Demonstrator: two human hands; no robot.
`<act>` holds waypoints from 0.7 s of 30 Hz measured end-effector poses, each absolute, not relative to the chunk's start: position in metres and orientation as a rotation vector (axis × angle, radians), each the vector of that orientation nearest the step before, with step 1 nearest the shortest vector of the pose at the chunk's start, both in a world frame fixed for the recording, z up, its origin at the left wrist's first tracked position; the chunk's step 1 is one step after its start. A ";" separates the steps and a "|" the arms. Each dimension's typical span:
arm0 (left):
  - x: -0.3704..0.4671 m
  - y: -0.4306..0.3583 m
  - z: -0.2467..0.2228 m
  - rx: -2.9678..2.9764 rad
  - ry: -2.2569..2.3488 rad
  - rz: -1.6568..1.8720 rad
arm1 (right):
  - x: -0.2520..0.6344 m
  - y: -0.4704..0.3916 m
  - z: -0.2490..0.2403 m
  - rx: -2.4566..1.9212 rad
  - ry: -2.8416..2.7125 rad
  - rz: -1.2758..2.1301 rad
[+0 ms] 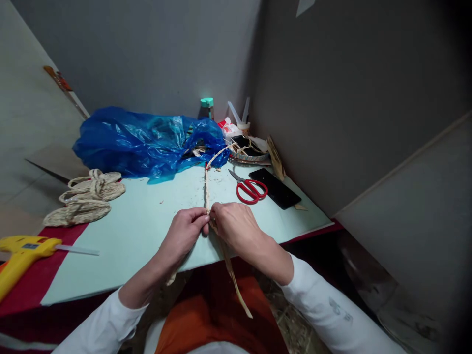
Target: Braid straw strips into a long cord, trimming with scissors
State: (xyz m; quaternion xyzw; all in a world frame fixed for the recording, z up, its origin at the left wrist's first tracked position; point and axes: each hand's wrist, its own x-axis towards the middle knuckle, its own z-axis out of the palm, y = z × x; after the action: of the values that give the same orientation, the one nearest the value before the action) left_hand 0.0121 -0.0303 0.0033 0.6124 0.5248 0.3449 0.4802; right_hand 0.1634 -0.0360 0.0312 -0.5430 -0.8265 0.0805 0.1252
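A pale braid of dried plant fibre (207, 189) runs from the far part of the table toward me, its near end pinched between both hands. My left hand (186, 228) is closed on it with thumb and finger. Close against it, my right hand (236, 223) is closed on the same end, knuckles up. A loose flat fibre strip (233, 280) hangs from under my right hand over the table's front edge. Another strip end shows below my left wrist. The fingertips partly hide where the strands cross.
Red-handled scissors (252, 191) and a black phone (275, 188) lie right of the braid. A blue plastic bag (140, 142) sits behind. Several woven slippers (79, 212) and a yellow glue gun (27, 250) are at left. Grey walls stand behind and right.
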 end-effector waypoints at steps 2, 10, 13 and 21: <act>0.014 -0.031 0.002 1.465 1.331 0.907 | 0.158 -0.040 0.034 -1.636 -2.492 0.050; 0.016 -0.035 0.002 1.293 1.295 0.966 | 0.141 -0.054 0.019 -1.501 -2.529 -0.424; 0.015 -0.033 0.001 1.299 1.252 0.933 | 0.137 -0.056 0.014 -1.440 -2.503 -0.564; 0.015 -0.030 0.001 1.323 1.248 0.953 | 0.131 -0.061 0.010 -1.366 -2.490 -0.663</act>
State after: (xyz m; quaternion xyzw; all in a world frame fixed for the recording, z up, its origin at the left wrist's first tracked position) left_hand 0.0153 -0.0301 0.0010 0.5512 0.5198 0.3973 0.5178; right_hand 0.1311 -0.0610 0.0103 -0.4654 -0.8483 -0.2260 0.1126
